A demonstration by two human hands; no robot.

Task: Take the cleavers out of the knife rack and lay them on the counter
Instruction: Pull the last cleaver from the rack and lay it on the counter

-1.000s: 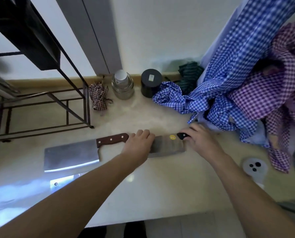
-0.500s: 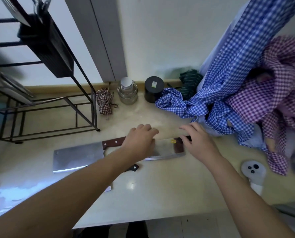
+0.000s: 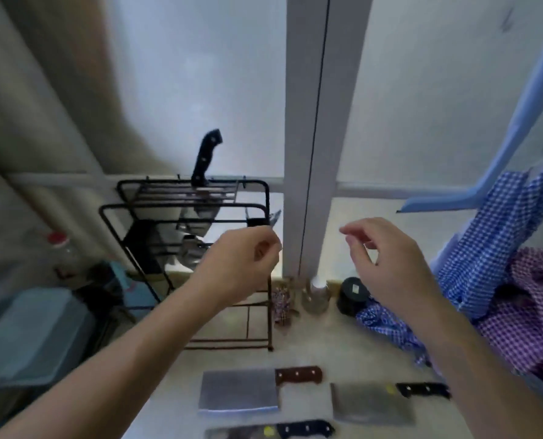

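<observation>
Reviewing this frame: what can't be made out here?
Head view only:
- Black-handled knife standing in the black wire rack: blade hidden behind rack bars and blurred.
- Black-handled cleaver nearest the camera: blade cut off by the bottom edge.
- Left hand: motion blur hides whether it holds anything.

Three cleavers lay flat on the worktop [image 3: 311,340] near its front edge: one [image 3: 241,391] to the left, one [image 3: 371,403] to its right, and a third [image 3: 273,431] in front of them. Behind them stood the knife rack [image 3: 194,242], with one knife [image 3: 205,160] upright in its top. Right of the rack, by the wall, a jar [image 3: 317,296] and a tin [image 3: 354,294] stood side by side. Both hands were in the air, the left hand [image 3: 245,264] before the rack, the right hand [image 3: 390,264] above the tin.
</observation>
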